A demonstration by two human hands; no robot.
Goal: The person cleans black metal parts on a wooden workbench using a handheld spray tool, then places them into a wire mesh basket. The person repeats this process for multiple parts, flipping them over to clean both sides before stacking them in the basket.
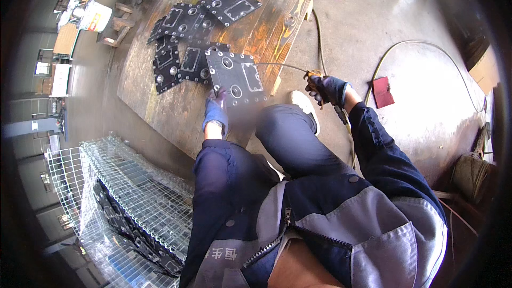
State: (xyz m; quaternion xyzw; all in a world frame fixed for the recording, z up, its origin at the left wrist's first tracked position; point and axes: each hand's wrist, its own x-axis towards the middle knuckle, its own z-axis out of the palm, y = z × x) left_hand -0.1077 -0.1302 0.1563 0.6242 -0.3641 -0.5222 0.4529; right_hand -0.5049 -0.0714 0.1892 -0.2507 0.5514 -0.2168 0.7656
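Nearest the camera, the lower middle is filled by a navy-and-grey jacket (384,240). Ahead of it, a flat dark plate (241,79) is gripped at its near left corner by the gloved left hand (216,108), raised beside the wooden desk (154,112); some fingers are hidden behind it. An orange-handled tool (313,74) is gripped in the right hand (328,90), its thin tube (285,65) being pointed at the plate; whether they touch cannot be told. More plates (186,21) are heaped on the desk, partly covered by one another. Open room is given by the floor (416,96) on the right; the left is bounded by a wire cage (133,181), its contents obscured by mesh.
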